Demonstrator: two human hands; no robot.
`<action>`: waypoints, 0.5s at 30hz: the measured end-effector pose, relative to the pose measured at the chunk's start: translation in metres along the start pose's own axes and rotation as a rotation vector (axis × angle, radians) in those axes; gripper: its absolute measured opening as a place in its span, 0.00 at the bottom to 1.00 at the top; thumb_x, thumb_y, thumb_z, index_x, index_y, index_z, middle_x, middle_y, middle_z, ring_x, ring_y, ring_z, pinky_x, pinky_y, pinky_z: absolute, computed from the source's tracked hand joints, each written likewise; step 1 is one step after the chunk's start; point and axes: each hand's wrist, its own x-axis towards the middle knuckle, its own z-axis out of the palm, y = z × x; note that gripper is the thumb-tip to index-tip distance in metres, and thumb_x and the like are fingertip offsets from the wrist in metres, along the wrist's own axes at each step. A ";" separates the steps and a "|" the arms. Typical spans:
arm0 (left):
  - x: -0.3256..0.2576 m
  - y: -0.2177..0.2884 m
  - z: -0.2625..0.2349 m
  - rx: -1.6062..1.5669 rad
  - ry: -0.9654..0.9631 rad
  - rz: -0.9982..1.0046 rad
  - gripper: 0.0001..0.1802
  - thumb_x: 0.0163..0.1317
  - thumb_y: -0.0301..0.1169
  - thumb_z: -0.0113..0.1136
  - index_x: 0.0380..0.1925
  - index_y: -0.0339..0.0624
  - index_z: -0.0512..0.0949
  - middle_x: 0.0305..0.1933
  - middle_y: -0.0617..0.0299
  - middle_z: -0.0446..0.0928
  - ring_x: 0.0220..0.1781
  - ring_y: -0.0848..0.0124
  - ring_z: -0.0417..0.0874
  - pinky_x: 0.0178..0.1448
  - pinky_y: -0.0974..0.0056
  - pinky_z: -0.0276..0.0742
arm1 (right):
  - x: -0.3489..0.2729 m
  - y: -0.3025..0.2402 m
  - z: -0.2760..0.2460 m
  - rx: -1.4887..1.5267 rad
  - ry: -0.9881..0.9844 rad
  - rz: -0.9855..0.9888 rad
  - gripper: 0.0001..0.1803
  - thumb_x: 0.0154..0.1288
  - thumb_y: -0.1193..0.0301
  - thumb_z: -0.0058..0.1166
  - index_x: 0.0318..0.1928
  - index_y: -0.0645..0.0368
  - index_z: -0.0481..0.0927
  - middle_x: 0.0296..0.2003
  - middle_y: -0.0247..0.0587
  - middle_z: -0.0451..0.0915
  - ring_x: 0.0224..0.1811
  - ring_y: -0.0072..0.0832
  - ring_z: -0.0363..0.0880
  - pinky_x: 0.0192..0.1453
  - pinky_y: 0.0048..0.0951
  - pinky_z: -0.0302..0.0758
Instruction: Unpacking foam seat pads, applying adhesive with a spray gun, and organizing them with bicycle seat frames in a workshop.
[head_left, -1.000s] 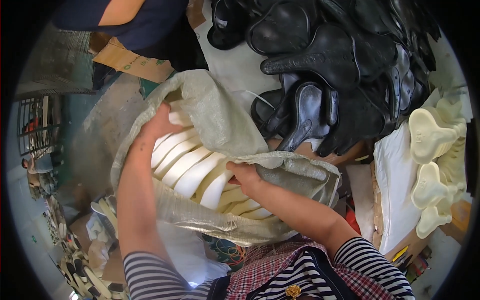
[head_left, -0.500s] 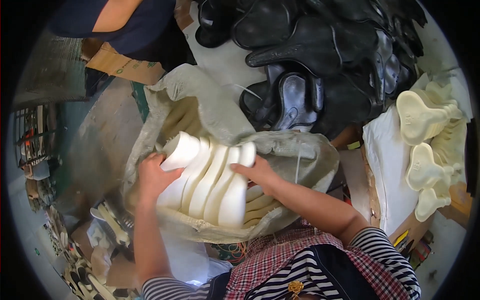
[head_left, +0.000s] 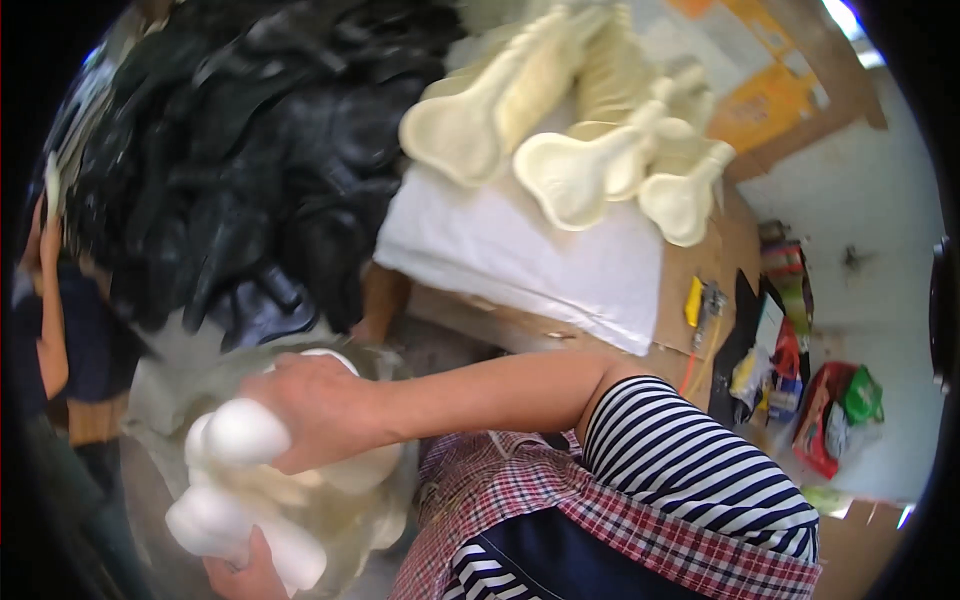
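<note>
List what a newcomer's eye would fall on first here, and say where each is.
Probably the heap of black saddle-shaped pieces, filling the upper left. Next, the rows of cream saddle-shaped pieces by a white cloth, right of top centre. Then, lower left, the right hand and left hand gripping smooth white pieces at a pale sack.

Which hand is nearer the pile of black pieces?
Right. The right hand is just below the black pile in the picture, on a white piece; the left hand is farther down, near the lower edge.
</note>
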 end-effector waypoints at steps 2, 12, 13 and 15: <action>-0.001 0.062 0.009 0.061 0.018 0.020 0.23 0.40 0.27 0.71 0.40 0.31 0.78 0.41 0.47 0.79 0.41 0.56 0.80 0.48 0.57 0.74 | -0.030 -0.007 -0.043 -0.081 0.037 -0.110 0.27 0.36 0.59 0.64 0.39 0.58 0.74 0.31 0.49 0.79 0.38 0.46 0.76 0.44 0.42 0.73; 0.023 0.372 0.181 -0.440 0.071 0.424 0.26 0.36 0.41 0.74 0.33 0.34 0.80 0.30 0.50 0.79 0.31 0.57 0.81 0.40 0.60 0.76 | -0.195 0.119 -0.304 -0.161 0.507 0.040 0.28 0.46 0.61 0.66 0.49 0.58 0.76 0.39 0.39 0.80 0.40 0.29 0.79 0.45 0.31 0.76; 0.027 0.396 0.186 -0.345 0.011 0.448 0.28 0.36 0.44 0.73 0.33 0.34 0.79 0.31 0.50 0.79 0.32 0.57 0.81 0.41 0.59 0.75 | -0.213 0.124 -0.332 0.079 0.467 0.034 0.26 0.49 0.63 0.64 0.48 0.60 0.76 0.39 0.38 0.79 0.40 0.29 0.78 0.47 0.31 0.75; 0.034 0.430 0.192 -0.248 -0.054 0.484 0.30 0.36 0.48 0.72 0.33 0.34 0.79 0.31 0.51 0.79 0.33 0.57 0.81 0.41 0.59 0.75 | -0.255 0.141 -0.387 0.190 0.497 0.232 0.27 0.48 0.64 0.63 0.49 0.62 0.75 0.40 0.39 0.79 0.42 0.31 0.78 0.48 0.32 0.75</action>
